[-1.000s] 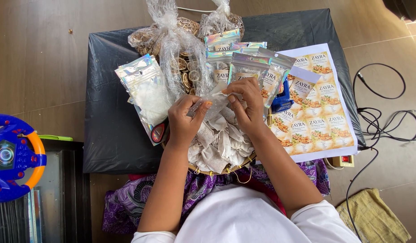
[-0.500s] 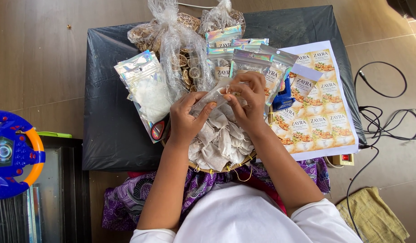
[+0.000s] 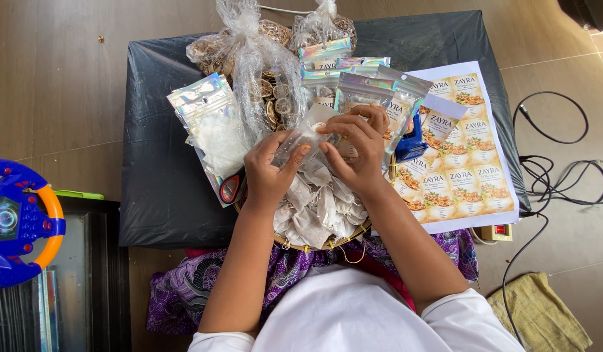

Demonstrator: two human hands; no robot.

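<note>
The small pouch [image 3: 308, 138] (dried slices inside) has dropped toward the basket [image 3: 353, 234].

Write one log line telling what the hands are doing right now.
left hand: grips small clear pouch | right hand: pinches pouch's other end | below: basket of white tea bags | behind: shiny pouches

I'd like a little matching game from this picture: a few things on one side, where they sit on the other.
Things:
1. sticker sheet
2. toy steering wheel
3. yellow cloth
4. small clear bag

Places:
a. held between the left hand and right hand
b. on the floor, bottom right
c. far left edge
d. right side of the black table

Pairs: 1-d, 2-c, 3-b, 4-a
</note>
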